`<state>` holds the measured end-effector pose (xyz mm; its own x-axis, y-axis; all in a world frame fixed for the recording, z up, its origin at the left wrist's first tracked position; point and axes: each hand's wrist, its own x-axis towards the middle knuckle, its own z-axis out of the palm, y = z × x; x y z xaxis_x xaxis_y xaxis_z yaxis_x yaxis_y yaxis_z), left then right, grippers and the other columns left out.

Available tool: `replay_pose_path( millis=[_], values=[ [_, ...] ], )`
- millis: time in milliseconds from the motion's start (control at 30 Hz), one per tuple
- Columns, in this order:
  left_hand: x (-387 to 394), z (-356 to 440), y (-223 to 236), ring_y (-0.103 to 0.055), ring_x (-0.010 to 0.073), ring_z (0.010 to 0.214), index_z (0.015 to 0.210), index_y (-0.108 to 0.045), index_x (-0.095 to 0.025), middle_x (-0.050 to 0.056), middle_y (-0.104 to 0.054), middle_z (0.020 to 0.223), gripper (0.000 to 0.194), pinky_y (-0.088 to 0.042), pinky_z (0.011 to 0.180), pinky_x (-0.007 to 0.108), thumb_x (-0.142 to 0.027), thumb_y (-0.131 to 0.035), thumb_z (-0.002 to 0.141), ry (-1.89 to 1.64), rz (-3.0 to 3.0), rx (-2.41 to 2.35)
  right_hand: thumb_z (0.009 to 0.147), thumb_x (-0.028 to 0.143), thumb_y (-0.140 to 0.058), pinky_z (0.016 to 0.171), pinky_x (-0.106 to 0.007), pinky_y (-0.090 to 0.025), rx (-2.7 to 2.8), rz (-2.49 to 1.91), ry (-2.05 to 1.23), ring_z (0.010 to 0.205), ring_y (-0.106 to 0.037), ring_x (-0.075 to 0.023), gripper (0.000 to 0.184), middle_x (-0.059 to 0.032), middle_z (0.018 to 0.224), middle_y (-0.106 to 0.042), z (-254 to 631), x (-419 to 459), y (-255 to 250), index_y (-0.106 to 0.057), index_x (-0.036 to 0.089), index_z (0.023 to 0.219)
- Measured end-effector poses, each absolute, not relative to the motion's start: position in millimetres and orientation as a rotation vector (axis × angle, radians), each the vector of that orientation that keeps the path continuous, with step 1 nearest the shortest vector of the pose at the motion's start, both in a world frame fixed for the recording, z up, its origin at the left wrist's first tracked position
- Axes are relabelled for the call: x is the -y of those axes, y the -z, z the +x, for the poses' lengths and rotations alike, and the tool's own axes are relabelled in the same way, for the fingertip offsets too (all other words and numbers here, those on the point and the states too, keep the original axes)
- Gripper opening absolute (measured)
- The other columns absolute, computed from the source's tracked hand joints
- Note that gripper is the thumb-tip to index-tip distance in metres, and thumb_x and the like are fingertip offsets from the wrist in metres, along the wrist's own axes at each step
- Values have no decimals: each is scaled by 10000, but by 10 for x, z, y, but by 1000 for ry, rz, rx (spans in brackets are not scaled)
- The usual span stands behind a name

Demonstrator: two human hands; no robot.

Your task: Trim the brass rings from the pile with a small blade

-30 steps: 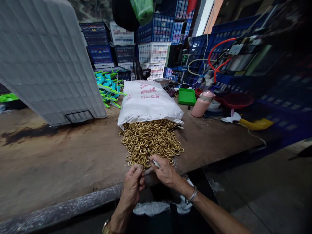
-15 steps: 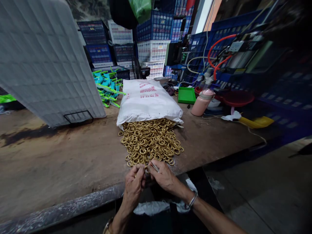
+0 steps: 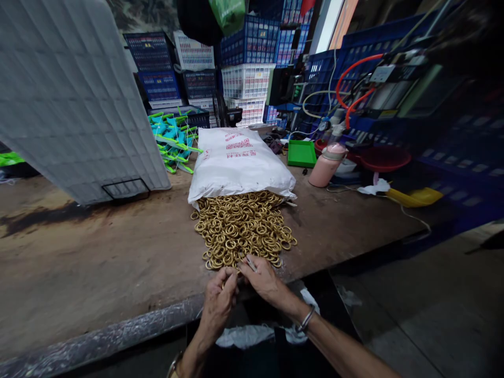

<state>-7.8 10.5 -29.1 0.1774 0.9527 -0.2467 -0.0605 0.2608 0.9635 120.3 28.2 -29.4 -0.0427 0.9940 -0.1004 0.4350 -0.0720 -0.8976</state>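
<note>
Nearest my lens, I have a rounded metal bracelet (image 3: 306,318) on the right wrist. The left hand (image 3: 220,294) is curled closed, thumb against fingers, pinching something golden that the fingers mostly hide. Just beside it, the right hand (image 3: 262,275) grips a slim grey tool (image 3: 252,264); I can't make out its tip.

Both are at the front edge of a brown wooden table (image 3: 118,257), dull and dark-stained at left, its rim wrapped in crinkled, shiny plastic (image 3: 102,338). Directly beyond the hands lies the heap of rings (image 3: 240,228): smooth, round, brassy gold, overlapping loosely and reaching back to the mouth of a plump white sack (image 3: 240,165) with red print.

Left of the sack I see a tall grey ribbed panel (image 3: 86,105) and spiky teal-and-lime pieces (image 3: 175,142); to its right, a flat green tray (image 3: 301,154) and a pink bottle (image 3: 326,168). Latticed blue crates (image 3: 151,54) and white crates (image 3: 248,80) stack up behind.
</note>
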Motion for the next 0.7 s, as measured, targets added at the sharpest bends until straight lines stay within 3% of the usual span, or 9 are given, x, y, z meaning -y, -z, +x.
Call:
replay_pose_path(
  millis=[167,333,700],
  values=[
    [-120,-68,330,-313,39,344,620,-468,-170,-73,-412,463,377,-228,345,158,-533,-544,693,-864,948,-1132,797,313,-411,487,-193,-263,1612,-1552,-997,518,-340,-73,259,63,534,-380,1205,-285,371,-413,175,578],
    [-114,-73,347,-297,30,348,690,-477,-173,-78,-423,499,335,-220,343,149,-501,-542,716,-870,885,-1057,812,313,-386,495,-198,-290,1569,-1510,-1026,511,-365,-77,250,57,539,-404,1212,-304,364,-427,180,605],
    [-117,-52,264,-299,36,372,612,-448,-167,-72,-394,481,360,-223,377,167,-496,-541,724,-915,972,-1069,815,397,-404,510,-196,-304,1605,-1470,-1089,541,-362,-80,307,50,569,-407,1197,-271,246,-435,174,606]
  ],
)
